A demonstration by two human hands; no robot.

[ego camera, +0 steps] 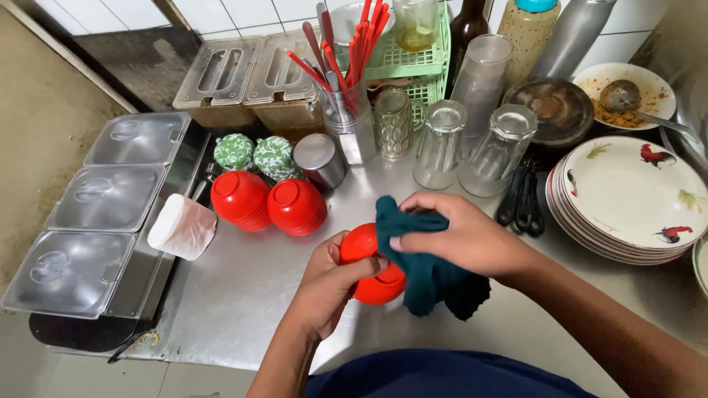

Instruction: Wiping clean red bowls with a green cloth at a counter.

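My left hand [330, 284] grips a small red plastic bowl [371, 271] above the steel counter [236, 295]. My right hand [461, 234] presses a dark green cloth [431, 276] against the bowl's right side, and the cloth hangs down below my fingers. Two stacks of matching red bowls [269, 203] stand upside down on the counter just beyond my left hand.
A stack of rooster-patterned plates [634, 199] lies at the right. Upturned glasses [472, 147], a cup of red chopsticks [346, 66], a steel cup [319, 160] and green patterned lids [254, 155] stand behind. Lidded condiment trays [103, 214] line the left edge beside a white container [182, 227].
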